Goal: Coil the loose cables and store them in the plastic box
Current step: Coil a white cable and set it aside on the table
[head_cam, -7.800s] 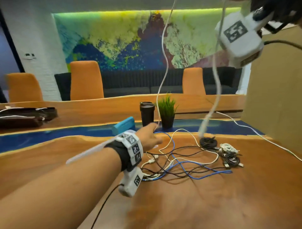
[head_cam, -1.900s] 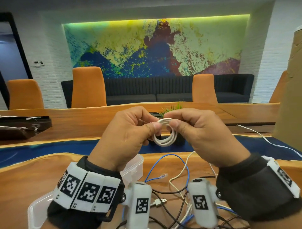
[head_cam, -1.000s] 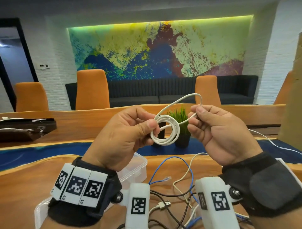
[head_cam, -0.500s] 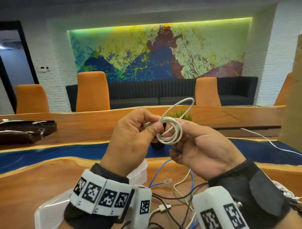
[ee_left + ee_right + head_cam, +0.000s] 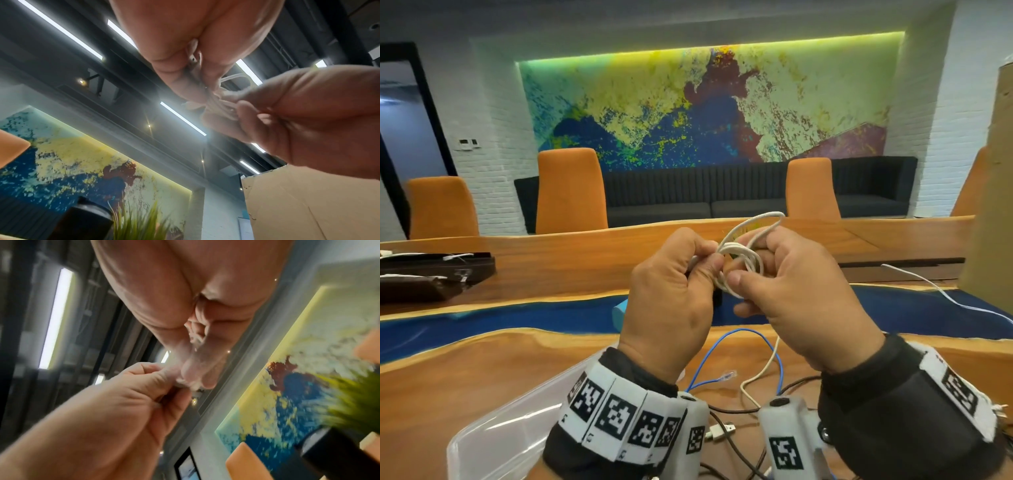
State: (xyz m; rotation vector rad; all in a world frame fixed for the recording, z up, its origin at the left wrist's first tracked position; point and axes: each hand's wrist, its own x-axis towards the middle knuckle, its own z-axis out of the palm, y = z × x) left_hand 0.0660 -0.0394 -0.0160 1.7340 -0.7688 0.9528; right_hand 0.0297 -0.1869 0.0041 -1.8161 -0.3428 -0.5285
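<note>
- Coil of white cable sits raised in front of the chest, between both hands, well above the table, so the loops hang free of the tangle below.
- Left hand has its fingers curled and pinches one side of the coil between thumb and forefinger, apparently to keep the loops stacked.
- Right hand is also curled, thumb pressed on the coil's near right edge; a spare loop arches above its fingers, probably the tail about to be wrapped or tucked.
- Plastic box, clear and without its lid, waits at the near left beside the left wrist, within easy reach for dropping the bundle.
- Loose cables remain on the table near the right of the box: a blue cable, a cream cable and dark leads, crossing one another.
- Judged from this, the first coil is nearly finished and the box appears to hold nothing yet, though part of it is hidden.
</note>
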